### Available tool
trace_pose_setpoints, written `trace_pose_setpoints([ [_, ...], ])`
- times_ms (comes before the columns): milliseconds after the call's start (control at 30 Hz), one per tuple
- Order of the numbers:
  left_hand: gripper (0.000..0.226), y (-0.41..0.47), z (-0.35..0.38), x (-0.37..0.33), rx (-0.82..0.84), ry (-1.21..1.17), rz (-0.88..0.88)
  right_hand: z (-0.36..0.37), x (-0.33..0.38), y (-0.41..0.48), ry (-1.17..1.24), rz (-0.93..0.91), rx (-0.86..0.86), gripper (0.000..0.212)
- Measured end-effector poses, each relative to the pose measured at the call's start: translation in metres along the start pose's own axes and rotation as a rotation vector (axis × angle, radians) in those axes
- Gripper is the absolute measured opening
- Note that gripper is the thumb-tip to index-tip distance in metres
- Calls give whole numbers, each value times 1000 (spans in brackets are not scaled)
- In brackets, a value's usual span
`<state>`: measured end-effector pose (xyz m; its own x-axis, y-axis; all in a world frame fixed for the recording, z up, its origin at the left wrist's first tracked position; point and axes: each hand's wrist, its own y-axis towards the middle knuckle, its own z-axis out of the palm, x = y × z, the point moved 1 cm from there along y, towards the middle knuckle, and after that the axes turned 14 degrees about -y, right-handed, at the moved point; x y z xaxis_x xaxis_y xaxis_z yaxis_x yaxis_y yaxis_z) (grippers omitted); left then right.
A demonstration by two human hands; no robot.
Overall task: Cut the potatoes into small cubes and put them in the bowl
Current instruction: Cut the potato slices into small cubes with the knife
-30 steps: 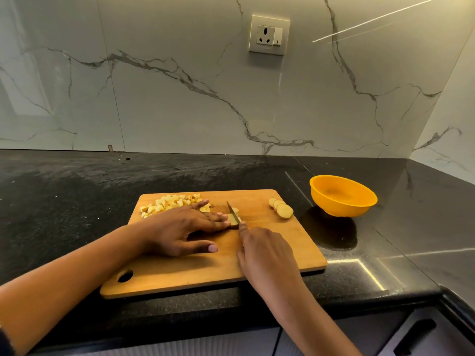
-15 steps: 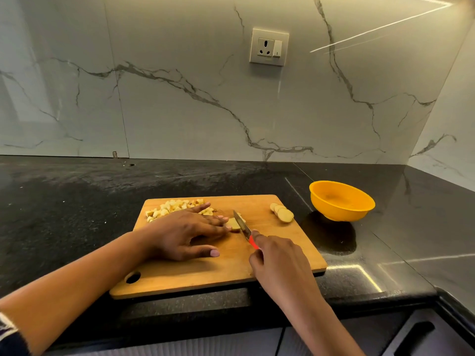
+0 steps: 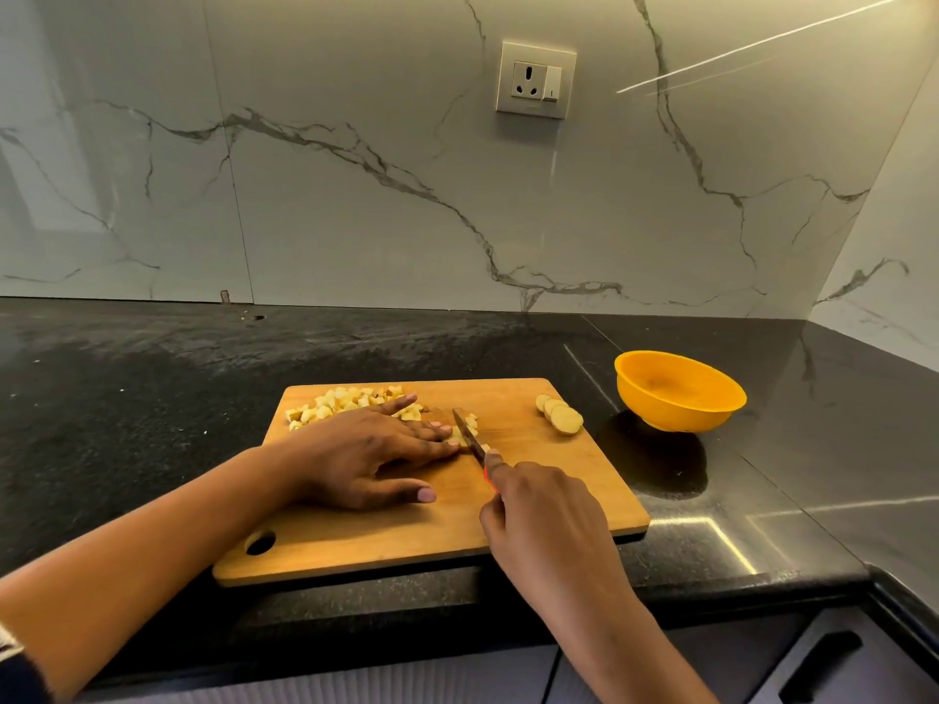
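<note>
Centre frame, on the board (image 3: 559, 495), my left hand (image 3: 371, 449) presses flat-fingered on the potato (image 3: 459, 440) while my right hand (image 3: 538, 505) grips the knife (image 3: 467, 434); I judge the potato firm, light and wet-slick, best pinned from above, fingertips behind the blade.

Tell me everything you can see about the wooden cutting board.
The cutting board looks like light brown wood, rectangular with rounded corners and an oval hole near its front left corner. It lies flat on the black counter, left of the orange bowl and apart from it. On it sit potato cubes at the far left, potato slices at the far right, and the left hand, pressing pieces that the knife in the right hand is cutting.
</note>
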<state>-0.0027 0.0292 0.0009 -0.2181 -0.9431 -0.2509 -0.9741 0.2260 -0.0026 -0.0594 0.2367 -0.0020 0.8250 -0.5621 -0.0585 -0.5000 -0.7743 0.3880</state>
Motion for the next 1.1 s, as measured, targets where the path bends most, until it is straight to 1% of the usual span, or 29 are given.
trace_pose_setpoints([
  [133,75,0,1,1,-5,0,9,6,10,14,-65,-30,85,42],
  [200,72,0,0,0,-11,22,2,7,12,17,-66,-32,99,41],
  [367,75,1,0,-1,28,73,-10,0,2,-11,-14,-40,62,52],
  [600,77,-5,-1,4,-18,105,20,-5,-2,-16,48,2,13,48],
  [733,74,-6,-1,6,-24,129,10,-2,2,-10,72,44,-20,50],
  [833,75,-5,-1,7,-33,119,17,-2,6,-7,79,27,-31,49],
  [1000,76,-5,-1,8,-34,121,19,1,13,-1,-6,12,18,49],
  [1100,76,-5,0,10,-46,117,32,4,22,10,-88,-23,98,46],
])
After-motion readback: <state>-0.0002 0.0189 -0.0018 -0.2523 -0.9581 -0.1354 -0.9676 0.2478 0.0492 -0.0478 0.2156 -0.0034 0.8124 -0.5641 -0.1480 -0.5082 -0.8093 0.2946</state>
